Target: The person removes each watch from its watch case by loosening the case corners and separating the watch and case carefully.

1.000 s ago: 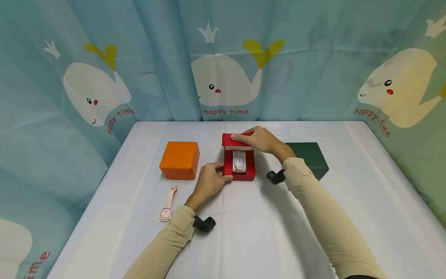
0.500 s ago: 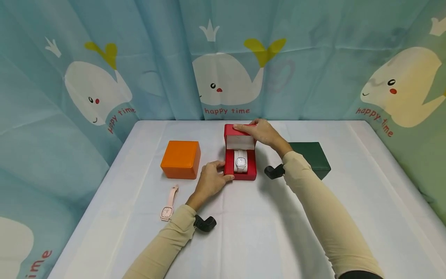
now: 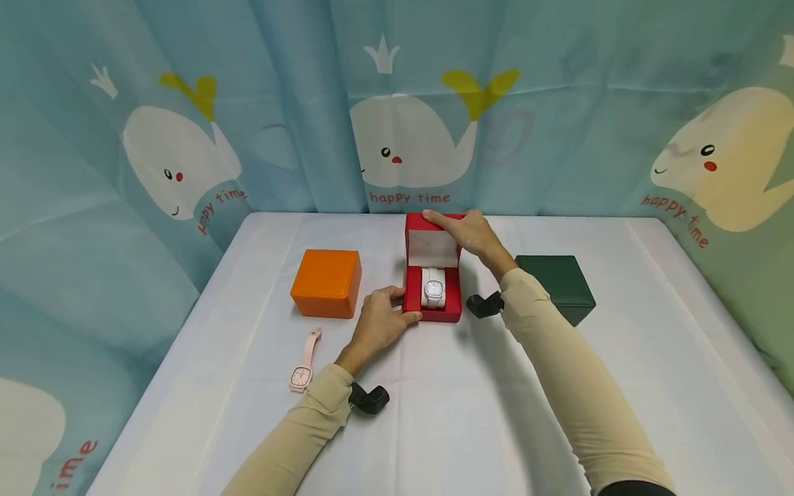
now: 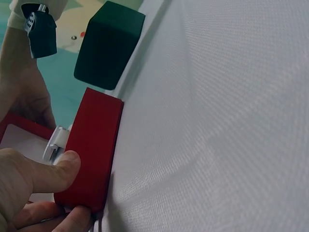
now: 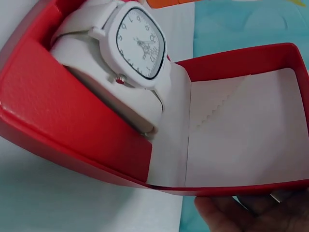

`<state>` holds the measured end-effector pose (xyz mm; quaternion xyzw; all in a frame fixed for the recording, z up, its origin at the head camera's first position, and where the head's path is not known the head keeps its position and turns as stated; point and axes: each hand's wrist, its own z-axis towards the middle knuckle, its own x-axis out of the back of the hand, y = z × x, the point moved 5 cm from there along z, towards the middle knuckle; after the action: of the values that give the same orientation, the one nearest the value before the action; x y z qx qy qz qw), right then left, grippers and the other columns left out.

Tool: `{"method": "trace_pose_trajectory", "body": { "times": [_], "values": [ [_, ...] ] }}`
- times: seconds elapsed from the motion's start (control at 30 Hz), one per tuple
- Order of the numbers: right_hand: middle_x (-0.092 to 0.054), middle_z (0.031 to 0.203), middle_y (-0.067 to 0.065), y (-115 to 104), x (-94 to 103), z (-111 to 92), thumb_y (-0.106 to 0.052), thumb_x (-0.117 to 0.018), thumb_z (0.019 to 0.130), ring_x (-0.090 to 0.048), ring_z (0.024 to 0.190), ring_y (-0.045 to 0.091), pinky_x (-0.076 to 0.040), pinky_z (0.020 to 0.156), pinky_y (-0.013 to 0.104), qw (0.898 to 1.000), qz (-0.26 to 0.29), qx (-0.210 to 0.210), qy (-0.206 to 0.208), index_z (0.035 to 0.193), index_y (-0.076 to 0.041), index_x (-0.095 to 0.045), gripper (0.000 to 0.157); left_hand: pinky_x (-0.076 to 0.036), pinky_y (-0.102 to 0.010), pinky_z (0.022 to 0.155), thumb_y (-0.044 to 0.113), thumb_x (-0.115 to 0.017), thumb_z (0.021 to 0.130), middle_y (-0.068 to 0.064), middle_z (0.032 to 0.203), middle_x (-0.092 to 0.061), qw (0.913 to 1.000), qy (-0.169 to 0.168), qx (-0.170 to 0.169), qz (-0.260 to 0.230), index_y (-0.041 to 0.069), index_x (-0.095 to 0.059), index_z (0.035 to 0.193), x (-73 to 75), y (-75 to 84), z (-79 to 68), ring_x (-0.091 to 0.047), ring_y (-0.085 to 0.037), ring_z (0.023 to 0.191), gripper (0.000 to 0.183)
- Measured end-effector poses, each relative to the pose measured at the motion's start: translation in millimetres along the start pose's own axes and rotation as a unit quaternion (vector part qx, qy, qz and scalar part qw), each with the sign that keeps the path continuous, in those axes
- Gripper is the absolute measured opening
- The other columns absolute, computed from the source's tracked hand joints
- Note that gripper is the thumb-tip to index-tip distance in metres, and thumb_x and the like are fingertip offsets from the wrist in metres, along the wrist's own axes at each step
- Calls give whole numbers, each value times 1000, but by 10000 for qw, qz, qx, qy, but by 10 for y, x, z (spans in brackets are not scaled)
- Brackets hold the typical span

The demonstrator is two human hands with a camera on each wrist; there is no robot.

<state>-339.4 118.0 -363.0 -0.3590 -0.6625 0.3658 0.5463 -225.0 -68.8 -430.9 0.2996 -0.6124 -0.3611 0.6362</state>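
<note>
In the head view a red watch box (image 3: pixel 452 293) stands at the middle of the table with its lid (image 3: pixel 433 248) raised, showing a white lining. Inside sits a white wristwatch (image 3: pixel 434 289) wrapped on a white cushion; the right wrist view shows its dial (image 5: pixel 141 43) close up. My left hand (image 3: pixel 378 322) grips the box's front left corner, thumb (image 4: pixel 67 169) on the front wall and fingers along the side. My right hand (image 3: pixel 473 234) holds the top of the lid, thumb over its front edge; its other fingers are mostly hidden behind the lid.
An orange box (image 3: pixel 325 282) with its lid down stands to the left. Right of the red box is a dark green box (image 3: pixel 554 284), partly behind my right sleeve. A pink wristwatch (image 3: pixel 302 375) lies left of my left forearm. A whale-print curtain (image 3: pixel 298 138) surrounds the table.
My right hand has swung the red lid up and back, from partly raised to standing wide open. My left hand keeps its grip on the box's corner.
</note>
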Motion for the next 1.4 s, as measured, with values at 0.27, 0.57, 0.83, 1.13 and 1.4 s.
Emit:
{"method": "trace_pose_trajectory", "body": {
  "times": [0.27,0.57,0.83,1.13,1.4],
  "values": [
    [-63,108,15,-25,-34,-56,-75,-67,81,-54,105,26,-48,86,44,9991,-127,147,383,112,2,-63,84,-52,-40,95,9,-89,79,-17,114,-72,9996,59,16,-277,-9,-67,124,-11,-15,3,-67,-28,108,53],
    [-62,124,19,-74,-87,-89,-77,-52,89,-60,107,34,-50,88,51,9906,-1027,462,782,134,0,-53,89,-52,-40,95,9,-88,81,-19,115,-71,9995,115,22,-292,-9,-63,129,-14,-22,13,-67,-28,108,57],
    [-64,114,18,-44,-66,-130,-75,-47,92,-62,97,34,-51,80,50,9874,-1182,587,878,133,-3,-51,83,-50,-41,97,10,-88,81,-15,112,-73,9998,86,-5,-175,-7,-68,123,-37,-26,24,-66,-28,109,49],
    [-61,117,20,-21,-22,-148,-71,-46,96,-59,102,35,-50,83,51,9845,-1091,754,1146,137,-2,-46,80,-51,-40,95,9,-87,82,-17,114,-72,9995,47,-120,-277,-8,-66,126,-58,14,24,-66,-29,109,52],
    [-43,129,22,-220,-52,-467,-24,-54,101,-44,117,35,-37,96,51,8802,-1277,3821,2508,123,3,-52,35,-52,-39,94,8,-87,81,-16,113,-72,9991,60,-31,-407,-6,-66,125,-46,-32,7,-68,-27,107,51]
  ]
}}
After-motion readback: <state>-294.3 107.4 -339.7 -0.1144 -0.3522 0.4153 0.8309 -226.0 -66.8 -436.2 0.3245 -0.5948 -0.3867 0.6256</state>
